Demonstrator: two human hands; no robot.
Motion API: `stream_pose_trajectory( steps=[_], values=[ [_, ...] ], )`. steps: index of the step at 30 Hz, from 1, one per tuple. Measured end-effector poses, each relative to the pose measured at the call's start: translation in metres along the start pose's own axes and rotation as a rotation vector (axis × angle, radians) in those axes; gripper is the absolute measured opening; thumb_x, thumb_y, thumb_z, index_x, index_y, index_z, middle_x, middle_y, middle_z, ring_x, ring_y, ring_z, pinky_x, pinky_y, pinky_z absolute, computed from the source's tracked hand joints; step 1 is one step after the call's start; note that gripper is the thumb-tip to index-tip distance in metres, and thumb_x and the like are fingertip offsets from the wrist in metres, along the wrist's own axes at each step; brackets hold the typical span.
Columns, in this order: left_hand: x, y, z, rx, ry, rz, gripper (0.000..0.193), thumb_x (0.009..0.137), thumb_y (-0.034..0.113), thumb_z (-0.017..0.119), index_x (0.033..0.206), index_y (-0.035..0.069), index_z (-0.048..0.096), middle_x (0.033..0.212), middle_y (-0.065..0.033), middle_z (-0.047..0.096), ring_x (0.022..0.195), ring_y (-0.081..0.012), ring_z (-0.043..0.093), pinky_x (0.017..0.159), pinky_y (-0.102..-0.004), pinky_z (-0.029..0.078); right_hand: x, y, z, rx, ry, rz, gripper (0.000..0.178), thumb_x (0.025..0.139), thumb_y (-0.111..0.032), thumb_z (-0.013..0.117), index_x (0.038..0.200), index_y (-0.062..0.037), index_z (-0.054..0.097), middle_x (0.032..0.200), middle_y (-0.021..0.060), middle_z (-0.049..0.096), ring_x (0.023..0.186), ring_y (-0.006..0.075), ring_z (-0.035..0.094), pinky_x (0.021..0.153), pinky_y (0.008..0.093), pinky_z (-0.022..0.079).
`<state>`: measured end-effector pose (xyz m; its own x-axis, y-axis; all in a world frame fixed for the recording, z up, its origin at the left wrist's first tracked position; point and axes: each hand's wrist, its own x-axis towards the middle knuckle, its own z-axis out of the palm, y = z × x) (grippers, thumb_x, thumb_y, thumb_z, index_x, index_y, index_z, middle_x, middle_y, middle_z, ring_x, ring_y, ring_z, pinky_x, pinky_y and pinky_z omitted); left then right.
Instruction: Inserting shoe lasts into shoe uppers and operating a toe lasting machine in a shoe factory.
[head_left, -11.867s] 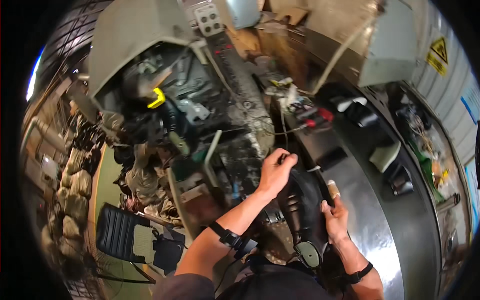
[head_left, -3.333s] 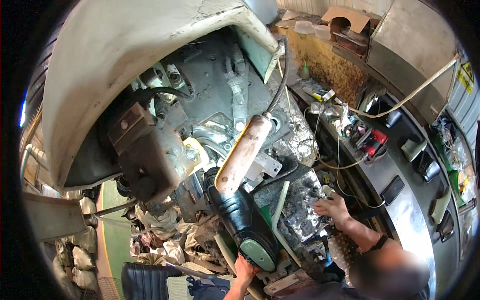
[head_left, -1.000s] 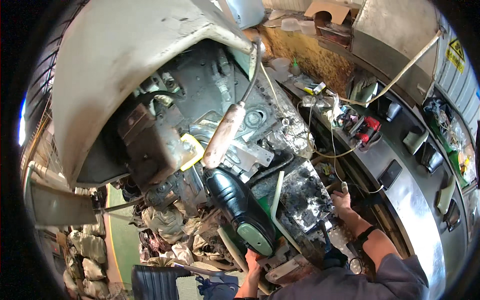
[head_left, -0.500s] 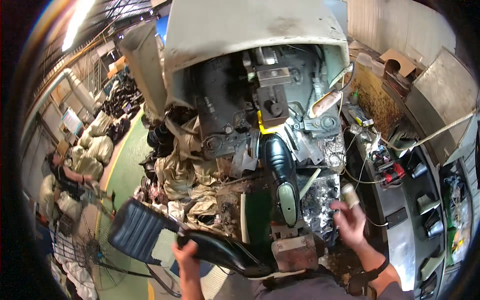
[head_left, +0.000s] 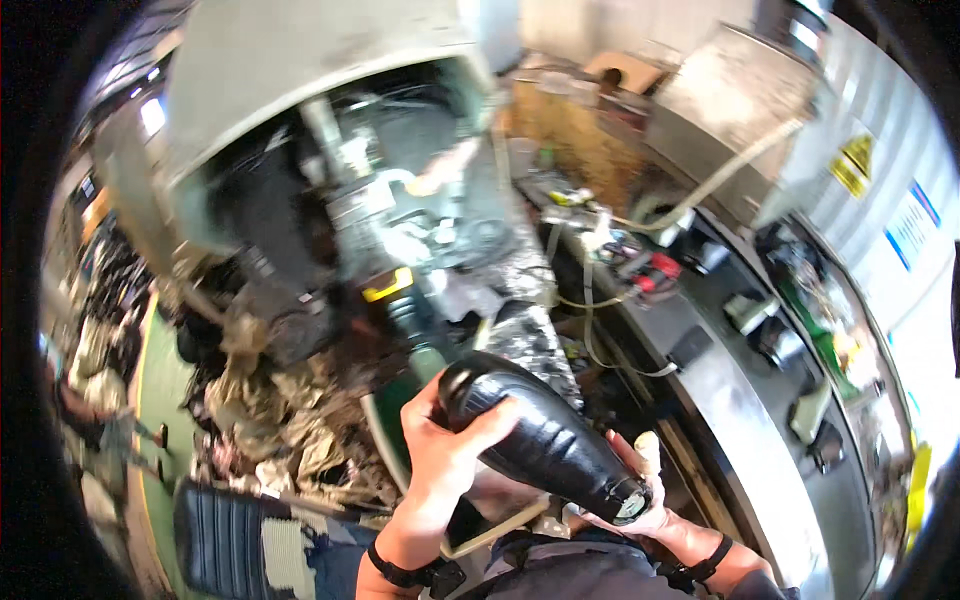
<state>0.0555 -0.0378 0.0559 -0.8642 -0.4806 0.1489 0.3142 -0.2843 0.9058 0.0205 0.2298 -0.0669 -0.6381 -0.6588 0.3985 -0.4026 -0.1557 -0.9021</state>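
Observation:
A glossy black shoe upper on a last (head_left: pixel 548 430) lies slantwise in front of my body, its toe end pointing up and left. My left hand (head_left: pixel 450 435) grips it near the toe, thumb across the top. Round the other end, where a pale round patch shows, my right hand (head_left: pixel 645 490) is closed from below and the side; one of its fingers wears a pale wrap. Beyond it, a second black shoe upper (head_left: pixel 408 318) sits in the machine (head_left: pixel 330 60) by a yellow part (head_left: pixel 388 284); motion blurs that area.
At right runs a metal bench (head_left: pixel 740 430) with a red tool (head_left: pixel 655 272), a dark phone-like slab (head_left: pixel 690 346) and several shoe pieces. Crumpled sacks (head_left: pixel 250 390) lie left of the machine. A black ribbed seat (head_left: pixel 215 545) stands at lower left.
My left hand has brought the shoe upper from the lower left to the middle. My right hand has come down from beside the machine onto its other end. The view has swung right.

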Motion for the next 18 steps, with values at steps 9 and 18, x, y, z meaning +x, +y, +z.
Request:
stream_pose_trajectory(
  steps=[9,18],
  values=[
    [0.043,-0.141,0.121,-0.113,-0.052,-0.703,0.047,0.081,0.035,0.076,0.113,0.003,0.064,0.111,-0.0097,0.067,0.101,-0.0247,0.064,0.094,-0.0388,0.049,-0.046,-0.038,-0.089,-0.397,0.508,-0.174,0.117,0.071,-0.008,0.088,0.156,-0.016,0.008,0.131,0.0405,0.047,0.12,0.0426,0.057,0.095,0.0478,0.051],
    [-0.02,-0.36,0.266,0.219,-0.474,-1.23,0.058,0.091,0.043,0.065,0.126,-0.003,0.055,0.124,-0.0173,0.062,0.109,-0.0278,0.063,0.094,-0.0428,0.051,-0.225,0.024,-0.222,0.228,1.553,0.387,0.09,0.069,-0.014,0.087,0.145,0.0016,0.041,0.13,0.014,0.06,0.114,0.0211,0.059,0.102,0.034,0.045]
  ],
)
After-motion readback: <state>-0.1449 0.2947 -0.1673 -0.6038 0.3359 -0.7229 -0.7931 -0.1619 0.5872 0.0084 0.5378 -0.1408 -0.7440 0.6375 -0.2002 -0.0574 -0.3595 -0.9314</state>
